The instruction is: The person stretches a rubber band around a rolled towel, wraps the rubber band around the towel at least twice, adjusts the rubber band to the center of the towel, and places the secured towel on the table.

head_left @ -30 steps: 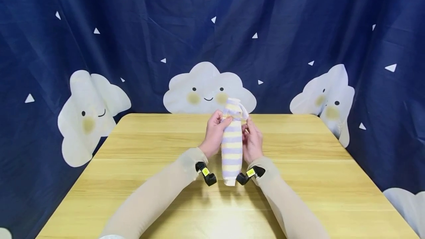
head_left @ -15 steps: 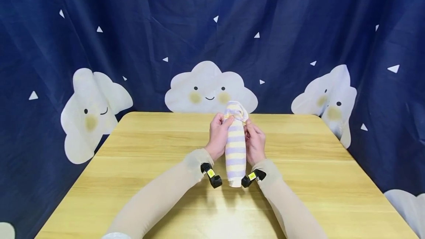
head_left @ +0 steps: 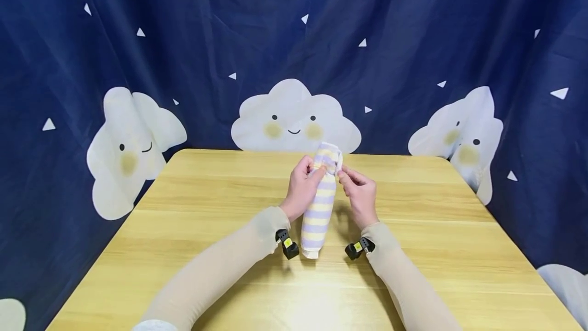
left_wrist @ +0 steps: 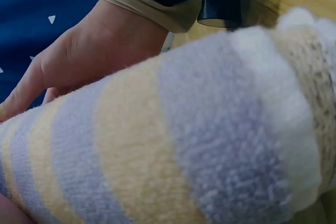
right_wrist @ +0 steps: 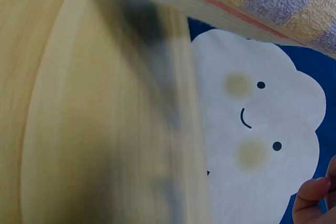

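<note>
A rolled-up striped sock (head_left: 318,203), banded in pale yellow and lilac with a white toe end, stands nearly upright in the middle of the head view, its lower end close to the wooden table (head_left: 184,249) and its top leaning slightly to the right. At the top the white cuff (head_left: 334,156) is turned outward into a small loop.

The left hand (head_left: 304,188) is curled around the upper part of the roll from the left side of the frame, thumb and fingertips pressing against the fabric just below the cuff. The right hand (head_left: 360,195) sits just right of the sock; its fingers are bent and seem to pinch the edge of the cuff, though the contact is small and hard to make out for certain. Lower down, the right hand stands a little apart from the roll's body.

In the left wrist view the sock (left_wrist: 173,140) fills most of the frame, with the right hand (left_wrist: 89,56) behind it at upper left. The right wrist view shows only a strip of the sock (right_wrist: 252,3) along the top edge, above the blurred table.

Both forearms wear beige sleeves (head_left: 220,269), each with a small black clip (head_left: 287,243) at the wrist. Behind the table hangs a dark blue curtain (head_left: 413,40) printed with smiling white clouds (head_left: 294,119) and small triangles.
</note>
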Available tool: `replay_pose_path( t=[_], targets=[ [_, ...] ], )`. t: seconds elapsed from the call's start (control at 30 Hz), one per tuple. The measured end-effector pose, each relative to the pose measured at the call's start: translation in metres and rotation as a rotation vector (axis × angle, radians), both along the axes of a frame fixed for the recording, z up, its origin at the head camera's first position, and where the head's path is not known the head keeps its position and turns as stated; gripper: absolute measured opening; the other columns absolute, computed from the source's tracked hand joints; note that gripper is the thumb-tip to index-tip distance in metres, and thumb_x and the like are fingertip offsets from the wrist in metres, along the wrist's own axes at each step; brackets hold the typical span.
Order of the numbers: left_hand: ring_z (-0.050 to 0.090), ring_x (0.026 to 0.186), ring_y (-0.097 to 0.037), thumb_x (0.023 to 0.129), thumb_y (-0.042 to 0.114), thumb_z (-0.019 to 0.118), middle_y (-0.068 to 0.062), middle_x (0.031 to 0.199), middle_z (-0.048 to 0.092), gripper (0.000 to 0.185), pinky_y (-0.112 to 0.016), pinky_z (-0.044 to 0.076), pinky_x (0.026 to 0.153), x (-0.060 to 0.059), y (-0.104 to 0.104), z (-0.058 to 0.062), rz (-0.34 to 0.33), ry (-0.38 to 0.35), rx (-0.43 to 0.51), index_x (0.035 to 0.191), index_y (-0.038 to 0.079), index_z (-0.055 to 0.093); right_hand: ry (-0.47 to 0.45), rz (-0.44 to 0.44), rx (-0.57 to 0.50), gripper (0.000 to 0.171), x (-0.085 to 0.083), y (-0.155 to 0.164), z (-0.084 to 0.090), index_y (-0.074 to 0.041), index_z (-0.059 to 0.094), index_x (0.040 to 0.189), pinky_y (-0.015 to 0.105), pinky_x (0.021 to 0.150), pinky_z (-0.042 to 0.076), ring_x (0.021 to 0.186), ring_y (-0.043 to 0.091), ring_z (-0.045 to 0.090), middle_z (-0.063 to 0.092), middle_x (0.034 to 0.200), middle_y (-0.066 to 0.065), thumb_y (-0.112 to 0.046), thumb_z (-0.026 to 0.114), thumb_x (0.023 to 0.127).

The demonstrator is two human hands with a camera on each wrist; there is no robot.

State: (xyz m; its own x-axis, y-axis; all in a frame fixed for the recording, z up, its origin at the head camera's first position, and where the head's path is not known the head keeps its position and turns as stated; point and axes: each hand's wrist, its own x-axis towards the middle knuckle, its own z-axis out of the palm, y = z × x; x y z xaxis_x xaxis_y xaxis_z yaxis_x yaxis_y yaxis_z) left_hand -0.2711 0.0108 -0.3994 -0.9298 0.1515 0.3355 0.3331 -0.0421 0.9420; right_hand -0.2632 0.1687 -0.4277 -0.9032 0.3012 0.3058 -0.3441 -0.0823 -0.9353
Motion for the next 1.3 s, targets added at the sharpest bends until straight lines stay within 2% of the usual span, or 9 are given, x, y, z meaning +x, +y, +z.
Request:
replay_pose_path(
  t=[0.17,0.3,0.4,0.53,0.63,0.8,1.07,1.17,1.3],
  targets=[
    [0.063,0.065,-0.017,0.1,0.021,0.06,-0.005,0.08,0.053,0.029,-0.031,0.055,0.053,-0.001,-0.005,-0.002,-0.038,0.077,-0.094,0.085,0.011,0.038,-0.013,-0.038,0.118,0.04,-0.001,0.002,0.0,-0.002,0.073,0.118,0.016,0.069,0.052,0.074,0.004,0.063,0.072,0.085,-0.009,-0.029,0.079,0.088],
    [0.058,0.066,-0.014,0.101,0.021,0.06,-0.005,0.08,0.047,0.028,-0.028,0.051,0.053,-0.006,-0.011,-0.003,-0.066,0.145,-0.198,0.085,0.012,0.038,0.002,-0.033,0.149,0.038,0.0,0.002,0.004,0.003,0.073,0.115,0.018,0.078,0.055,0.08,0.005,0.067,0.073,0.093,-0.009,-0.026,0.077,0.09],
    [0.058,0.07,-0.015,0.101,0.021,0.06,-0.006,0.083,0.049,0.026,-0.028,0.052,0.056,-0.008,-0.015,0.0,-0.12,0.144,-0.228,0.087,0.012,0.04,0.017,-0.032,0.156,0.03,0.002,0.0,0.01,0.004,0.075,0.11,0.017,0.076,0.055,0.077,0.005,0.067,0.073,0.091,-0.006,-0.02,0.075,0.091],
    [0.066,0.079,-0.018,0.101,0.018,0.058,-0.009,0.094,0.059,0.015,-0.033,0.06,0.065,-0.007,-0.018,0.005,-0.207,0.101,-0.233,0.093,0.011,0.047,0.056,-0.063,0.198,0.019,0.011,-0.005,0.026,0.005,0.076,0.099,0.016,0.066,0.05,0.067,0.003,0.061,0.072,0.078,0.0,-0.012,0.071,0.092],
    [0.068,0.083,-0.02,0.101,0.015,0.058,-0.011,0.101,0.063,0.01,-0.035,0.061,0.069,-0.004,-0.018,0.007,-0.252,0.1,-0.239,0.097,0.009,0.051,0.064,-0.095,0.234,0.017,0.019,-0.01,0.038,0.007,0.076,0.096,0.016,0.059,0.044,0.062,0.002,0.054,0.068,0.07,-0.007,-0.007,0.067,0.092],
    [0.068,0.086,-0.021,0.1,0.014,0.059,-0.011,0.103,0.062,0.009,-0.035,0.061,0.072,-0.002,-0.015,0.007,-0.274,0.093,-0.217,0.097,0.008,0.051,0.033,-0.108,0.192,0.017,0.023,-0.013,0.041,0.009,0.075,0.096,0.016,0.06,0.044,0.062,0.001,0.054,0.067,0.068,-0.018,-0.005,0.067,0.091],
    [0.065,0.083,-0.021,0.1,0.011,0.059,-0.01,0.1,0.058,0.019,-0.037,0.059,0.07,-0.003,-0.013,0.007,-0.26,0.043,-0.14,0.09,0.008,0.043,-0.001,-0.225,0.165,0.022,0.0,-0.014,0.013,-0.002,0.075,0.078,0.017,0.059,0.045,0.062,0.009,0.055,0.063,0.061,-0.014,-0.014,0.065,0.093],
    [0.065,0.083,-0.022,0.1,0.011,0.059,-0.012,0.1,0.059,0.019,-0.037,0.06,0.071,-0.003,-0.013,0.006,-0.279,0.038,-0.125,0.09,0.006,0.043,-0.02,-0.253,0.097,0.032,-0.001,-0.017,0.012,-0.007,0.071,0.067,0.019,0.052,0.041,0.053,0.009,0.049,0.057,0.053,-0.011,-0.021,0.064,0.095],
    [0.065,0.081,-0.02,0.099,0.012,0.059,-0.01,0.098,0.062,0.009,-0.035,0.059,0.069,-0.004,-0.01,0.004,-0.27,0.012,-0.081,0.101,0.005,0.053,-0.077,-0.191,-0.057,0.047,0.004,-0.019,0.011,-0.014,0.066,0.058,0.02,0.046,0.034,0.046,0.008,0.042,0.052,0.051,-0.007,-0.038,0.063,0.099]
  ],
)
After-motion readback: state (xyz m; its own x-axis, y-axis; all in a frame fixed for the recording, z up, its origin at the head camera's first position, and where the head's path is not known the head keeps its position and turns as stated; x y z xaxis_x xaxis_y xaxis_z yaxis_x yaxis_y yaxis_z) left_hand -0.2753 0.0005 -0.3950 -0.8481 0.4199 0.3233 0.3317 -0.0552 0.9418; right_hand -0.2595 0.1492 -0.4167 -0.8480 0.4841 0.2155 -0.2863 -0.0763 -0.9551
